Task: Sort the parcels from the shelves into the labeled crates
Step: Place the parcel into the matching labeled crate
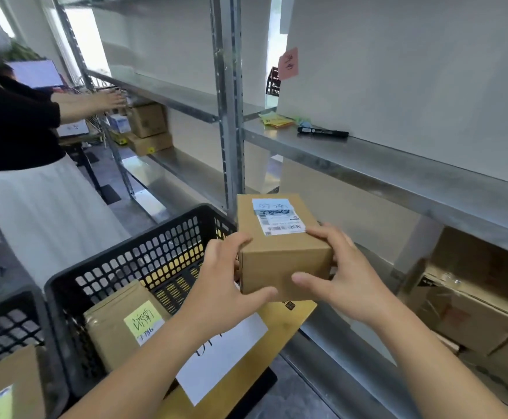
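Note:
I hold a small brown cardboard parcel [279, 252] with a white shipping label and a blue note on its top, in front of the metal shelving. My left hand [227, 279] grips its left near corner, thumb along the front face. My right hand [341, 276] grips its right side, fingers over the top edge. The parcel hangs above the right rim of a black perforated crate [131, 258]. In that crate lie a brown padded envelope with a yellow note [125, 322] and a flat yellow-brown box with a white label [246, 355].
A second black crate [8, 331] with a parcel stands at lower left. Metal shelves [397, 164] carry a black marker [322, 133], sticky notes and, lower right, large boxes [470, 300]. A person in black and white [20, 140] reaches toward boxes [148, 128] on the far shelf.

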A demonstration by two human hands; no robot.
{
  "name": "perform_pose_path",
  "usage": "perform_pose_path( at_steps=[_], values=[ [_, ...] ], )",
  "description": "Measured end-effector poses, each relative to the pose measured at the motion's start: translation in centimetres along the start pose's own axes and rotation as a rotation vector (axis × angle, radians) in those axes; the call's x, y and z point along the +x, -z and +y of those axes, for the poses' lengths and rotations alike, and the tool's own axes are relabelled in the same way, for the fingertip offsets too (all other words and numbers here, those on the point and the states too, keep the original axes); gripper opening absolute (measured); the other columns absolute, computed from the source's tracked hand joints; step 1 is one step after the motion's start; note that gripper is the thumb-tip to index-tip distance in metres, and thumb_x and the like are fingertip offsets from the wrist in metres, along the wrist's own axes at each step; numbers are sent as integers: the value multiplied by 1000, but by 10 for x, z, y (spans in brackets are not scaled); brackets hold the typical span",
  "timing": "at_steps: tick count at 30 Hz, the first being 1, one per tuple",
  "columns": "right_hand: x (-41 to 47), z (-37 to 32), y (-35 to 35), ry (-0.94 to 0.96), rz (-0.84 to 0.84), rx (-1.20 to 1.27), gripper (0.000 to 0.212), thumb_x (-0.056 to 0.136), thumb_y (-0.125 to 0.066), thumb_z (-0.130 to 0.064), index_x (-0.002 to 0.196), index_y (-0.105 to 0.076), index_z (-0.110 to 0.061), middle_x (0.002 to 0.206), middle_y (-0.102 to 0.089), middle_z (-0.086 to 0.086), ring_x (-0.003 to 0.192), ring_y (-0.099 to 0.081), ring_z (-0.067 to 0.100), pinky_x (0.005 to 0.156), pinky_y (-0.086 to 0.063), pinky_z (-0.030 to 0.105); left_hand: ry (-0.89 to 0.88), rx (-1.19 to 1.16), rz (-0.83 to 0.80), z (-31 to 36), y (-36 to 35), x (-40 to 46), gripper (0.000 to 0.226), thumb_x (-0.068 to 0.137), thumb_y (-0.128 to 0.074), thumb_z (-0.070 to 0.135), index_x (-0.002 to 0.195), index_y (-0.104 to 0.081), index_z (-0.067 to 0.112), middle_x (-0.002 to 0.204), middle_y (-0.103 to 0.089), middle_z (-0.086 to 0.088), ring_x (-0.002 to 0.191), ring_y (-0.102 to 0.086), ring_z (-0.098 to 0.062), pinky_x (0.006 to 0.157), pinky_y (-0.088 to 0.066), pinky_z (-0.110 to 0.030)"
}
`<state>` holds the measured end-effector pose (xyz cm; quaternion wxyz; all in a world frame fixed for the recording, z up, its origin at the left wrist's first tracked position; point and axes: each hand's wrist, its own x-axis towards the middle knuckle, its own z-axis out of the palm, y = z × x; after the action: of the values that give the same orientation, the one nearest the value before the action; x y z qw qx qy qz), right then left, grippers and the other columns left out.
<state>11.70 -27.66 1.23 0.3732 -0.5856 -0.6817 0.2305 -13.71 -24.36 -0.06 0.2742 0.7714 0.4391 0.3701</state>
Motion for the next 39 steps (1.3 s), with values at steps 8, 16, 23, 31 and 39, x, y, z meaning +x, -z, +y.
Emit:
perform_pose_path(
  at_steps=[8,16,23,31,39],
  values=[
    [11,-28,-50,1,23,119,27,88,-57,-63,104,-53,-40,108,-60,-23,101,-60,6,78,-50,38,-44,44,75,-23,33,-22,23,94,-46,64,98,-43,42,103,-40,27,96,-45,2,70,-37,-9],
    [27,-81,-107,73,-202,33,88,78,-65,-59,147,-11,-73,143,-30,-33,134,-26,-21,106,-31,19,149,22,139,-59,86,-68,46,82,-63,61,118,-35,60,121,-32,40,117,-38,17,88,-48,-29],
    [41,-145,-180,223,-353,-57,119,75,-83,-44,146,7,-75,161,15,-36,139,-23,2,99,-36,34,235,163,219,-81,162,-121,82,76,-68,48,138,-18,67,136,-27,29,122,-28,24,96,-32,-21],
    [43,-220,-296,461,-497,-74,104,72,-61,-70,161,-8,-53,158,26,-40,135,-12,-29,98,-37,20,433,308,332,-118,248,-210,83,77,-61,55,143,-11,65,158,19,33,126,-22,14,97,-31,-22],
    [52,-245,-349,560,-618,-93,107,76,-59,-70,165,-8,-37,160,18,-42,143,5,-25,112,-15,16,495,330,336,-130,280,-240,89,85,-61,47,155,-8,50,157,23,37,119,-17,29,96,-34,-22]
  ],
)
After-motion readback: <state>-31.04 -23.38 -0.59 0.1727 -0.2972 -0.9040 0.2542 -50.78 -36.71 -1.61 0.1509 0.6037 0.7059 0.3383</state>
